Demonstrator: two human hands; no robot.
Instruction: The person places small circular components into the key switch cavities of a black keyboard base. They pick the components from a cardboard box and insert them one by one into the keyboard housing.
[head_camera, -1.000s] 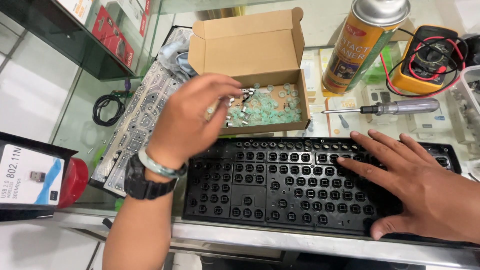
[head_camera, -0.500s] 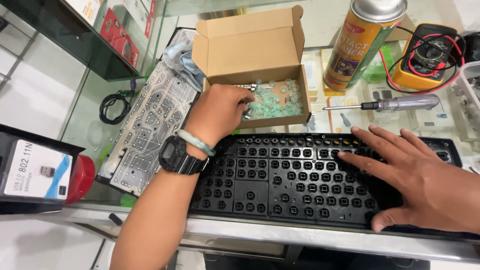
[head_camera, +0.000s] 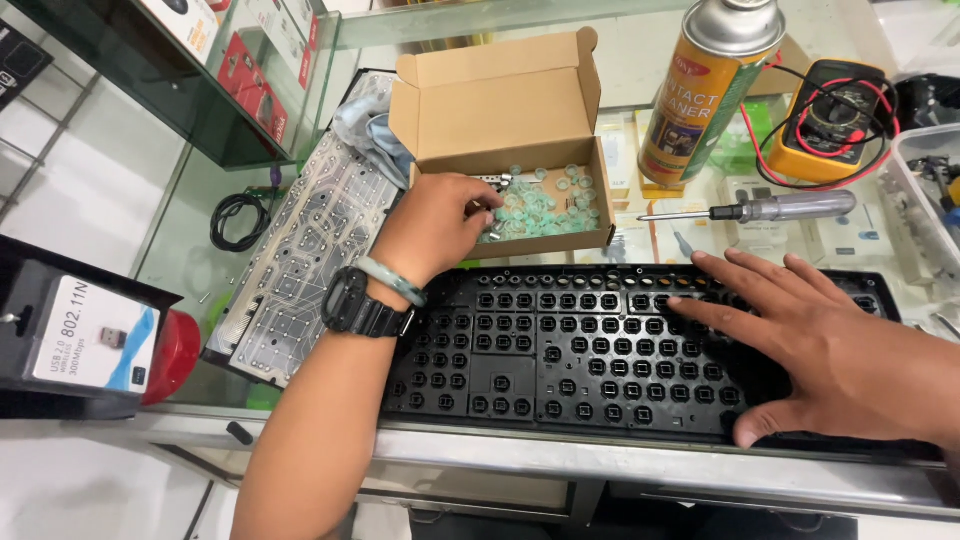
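Left hand (head_camera: 435, 225) reaches into the cardboard box (head_camera: 500, 120), fingers pinched among pale green rubber domes (head_camera: 545, 205); whether one is held cannot be told. Right hand (head_camera: 830, 345) lies flat, fingers spread, on the black keyboard frame (head_camera: 560, 350). Risk: a loose pinch could scatter domes across the glass counter (head_camera: 190, 260).

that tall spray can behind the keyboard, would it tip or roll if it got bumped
The spray can stands upright, tall on a narrow base, so a knock near the top would probably tip it. Its round body would likely roll on the smooth glass counter, perhaps toward the screwdriver. The metal looks stiff, not fragile.
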